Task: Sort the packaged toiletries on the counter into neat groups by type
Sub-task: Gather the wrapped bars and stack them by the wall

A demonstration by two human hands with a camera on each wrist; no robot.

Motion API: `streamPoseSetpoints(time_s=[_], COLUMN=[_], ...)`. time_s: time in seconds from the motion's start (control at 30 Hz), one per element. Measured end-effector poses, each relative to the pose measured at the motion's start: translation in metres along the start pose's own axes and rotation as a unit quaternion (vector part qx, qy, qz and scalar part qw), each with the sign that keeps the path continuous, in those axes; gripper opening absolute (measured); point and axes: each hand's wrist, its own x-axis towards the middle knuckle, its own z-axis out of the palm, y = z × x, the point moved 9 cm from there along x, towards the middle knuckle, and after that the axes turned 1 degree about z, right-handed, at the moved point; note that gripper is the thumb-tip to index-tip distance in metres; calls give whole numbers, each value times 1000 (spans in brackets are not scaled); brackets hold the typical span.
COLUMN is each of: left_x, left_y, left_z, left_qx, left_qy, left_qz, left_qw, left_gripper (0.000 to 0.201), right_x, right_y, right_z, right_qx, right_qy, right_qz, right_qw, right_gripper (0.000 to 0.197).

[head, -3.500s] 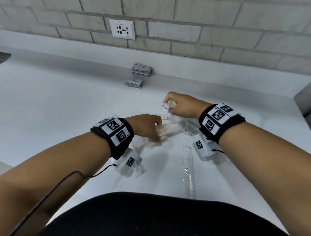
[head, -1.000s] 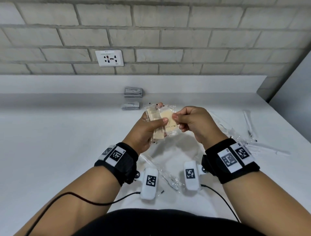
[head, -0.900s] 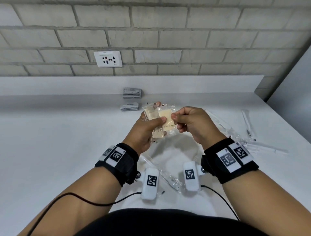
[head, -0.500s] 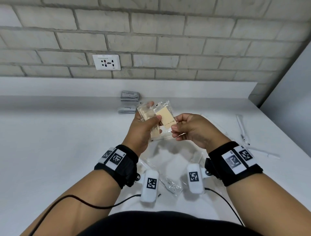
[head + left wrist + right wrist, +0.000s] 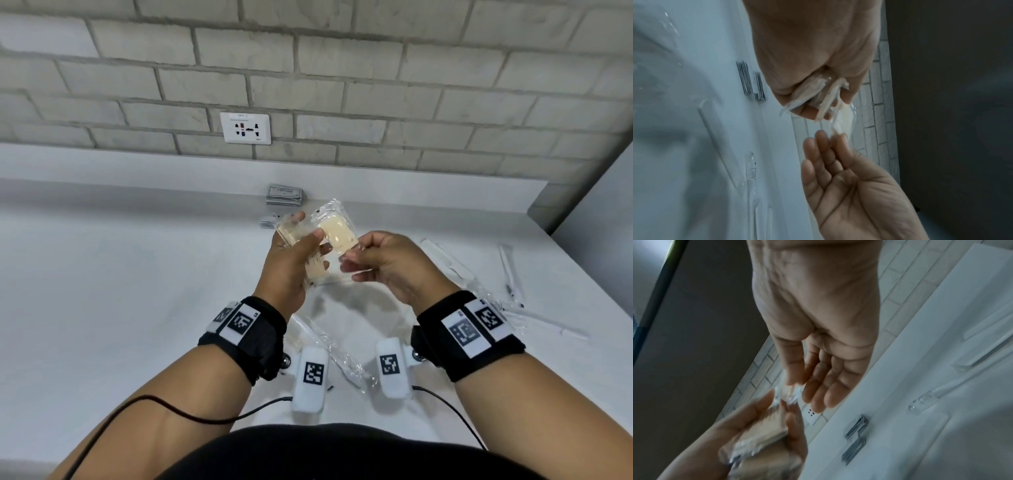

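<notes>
My left hand point(image 5: 307, 225) is raised above the white counter point(image 5: 102, 291) and grips a small stack of beige packets point(image 5: 291, 234) in clear wrap, thumb in front and fingers behind. One packet point(image 5: 337, 233) fans out to the right of the stack. My right hand point(image 5: 347, 262) pinches that packet's lower corner between thumb and forefinger, the other fingers loose. In the left wrist view the packets point(image 5: 830, 97) show edge-on in the left hand point(image 5: 824, 105), with the right hand point(image 5: 833, 136) pinching the wrap below. The right wrist view shows the right hand point(image 5: 795, 382) on the wrap and a blurred stack point(image 5: 766, 434).
Two low stacks of grey sachets point(image 5: 285, 195) point(image 5: 269, 222) lie by the back ledge. Long clear-wrapped items lie on the right point(image 5: 445, 260) point(image 5: 510, 274), and another point(image 5: 329, 346) lies under my wrists. A wall socket point(image 5: 245, 127) is behind; a grey panel point(image 5: 603, 205) bounds the right.
Both hands have lifted the packets off the counter. In the last second my right hand slid from the packet's upper side to its lower corner, and the packet tilted out to the right.
</notes>
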Motion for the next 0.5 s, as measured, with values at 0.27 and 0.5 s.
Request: streamPoseSetpoints(time_s=[0.27,0.5], left_x=[-8,-14], left_y=[-18,-28], left_z=[-43,-56], left_qx=[-92,-92], left_qy=[22,29], left_qz=[-151,-168], left_qw=[984,981], left_gripper=[13,13], right_x=[28,47], right_y=[-15,42], right_z=[-43,-5], right_qx=[-331,-447], right_qy=[10,-121], right_qz=[12,84], right_qw=[944,882], right_gripper=[11,7])
